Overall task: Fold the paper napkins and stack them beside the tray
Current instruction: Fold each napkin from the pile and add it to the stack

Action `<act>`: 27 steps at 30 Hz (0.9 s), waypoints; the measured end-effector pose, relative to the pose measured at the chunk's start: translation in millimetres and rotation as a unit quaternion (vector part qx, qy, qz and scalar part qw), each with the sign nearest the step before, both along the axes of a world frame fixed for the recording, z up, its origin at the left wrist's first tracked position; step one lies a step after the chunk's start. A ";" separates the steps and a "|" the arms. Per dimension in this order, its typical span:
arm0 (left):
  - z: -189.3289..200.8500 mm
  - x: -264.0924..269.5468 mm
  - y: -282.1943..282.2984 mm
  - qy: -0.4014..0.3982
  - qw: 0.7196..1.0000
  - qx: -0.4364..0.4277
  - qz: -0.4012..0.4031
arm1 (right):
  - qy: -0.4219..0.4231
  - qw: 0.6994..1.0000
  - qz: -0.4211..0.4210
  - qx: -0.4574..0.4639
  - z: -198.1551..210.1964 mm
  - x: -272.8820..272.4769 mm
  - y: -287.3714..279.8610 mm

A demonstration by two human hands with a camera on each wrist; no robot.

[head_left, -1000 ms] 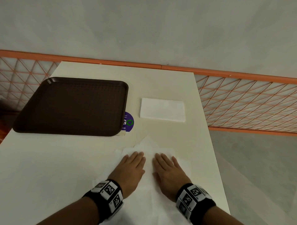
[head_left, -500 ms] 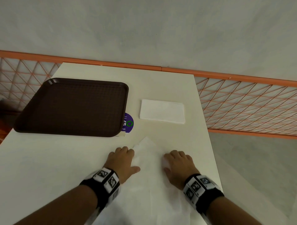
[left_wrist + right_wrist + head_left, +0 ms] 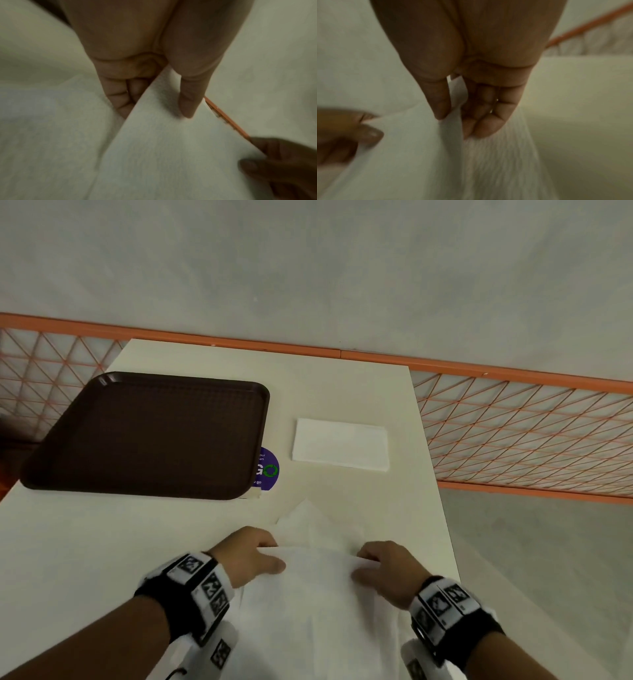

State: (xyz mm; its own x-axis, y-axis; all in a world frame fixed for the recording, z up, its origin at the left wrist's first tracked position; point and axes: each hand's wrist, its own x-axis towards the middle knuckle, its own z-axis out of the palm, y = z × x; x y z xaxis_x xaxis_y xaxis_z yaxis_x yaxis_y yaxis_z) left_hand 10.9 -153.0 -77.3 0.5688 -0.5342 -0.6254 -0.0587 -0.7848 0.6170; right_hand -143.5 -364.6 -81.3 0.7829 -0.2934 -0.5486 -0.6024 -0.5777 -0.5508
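Note:
A white unfolded paper napkin lies near the table's front edge, its far edge lifted. My left hand pinches the far left corner of that napkin between thumb and fingers. My right hand pinches the far right corner of the same napkin the same way. More white napkins lie loose under it and stick out toward the far side. A folded napkin stack rests flat to the right of the brown tray.
A purple round sticker shows at the tray's near right corner. The cream table ends at the right, close to my right wrist. An orange mesh railing runs behind and to the right.
Both hands were pressed flat on the napkin a second ago. They have since curled, taken hold of its far corners and lifted that edge back toward me.

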 end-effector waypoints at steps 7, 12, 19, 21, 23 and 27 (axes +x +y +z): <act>-18.7 -14.7 16.7 0.114 0.970 -0.107 0.188 | -0.097 0.887 -0.355 0.278 -25.0 -30.0 12.7; -4.0 12.2 -19.9 0.012 0.973 -0.150 0.175 | -0.159 0.878 -0.367 0.264 -18.9 2.0 -11.3; 11.3 88.6 -102.4 -0.180 0.963 -0.139 0.145 | -0.183 0.928 -0.320 0.042 4.3 85.5 -89.1; 7.6 105.4 -119.6 -0.214 0.960 -0.118 0.134 | -0.176 0.936 -0.304 0.000 8.4 106.8 -107.8; 3.4 119.1 -133.5 -0.242 0.959 -0.087 0.117 | -0.155 0.944 -0.287 -0.043 10.7 124.3 -121.7; -4.2 137.0 -157.5 -0.280 0.954 -0.037 0.099 | -0.127 0.950 -0.272 -0.091 5.2 148.3 -138.2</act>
State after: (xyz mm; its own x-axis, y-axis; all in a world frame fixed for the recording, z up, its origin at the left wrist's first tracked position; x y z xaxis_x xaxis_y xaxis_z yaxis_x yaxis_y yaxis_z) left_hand 147.9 -310.5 -81.5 0.8971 -0.4127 -0.1579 -0.2514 -0.7705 0.5858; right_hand 4.8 -502.8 -76.1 0.5890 -0.7638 -0.2639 -0.7003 -0.3195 -0.6383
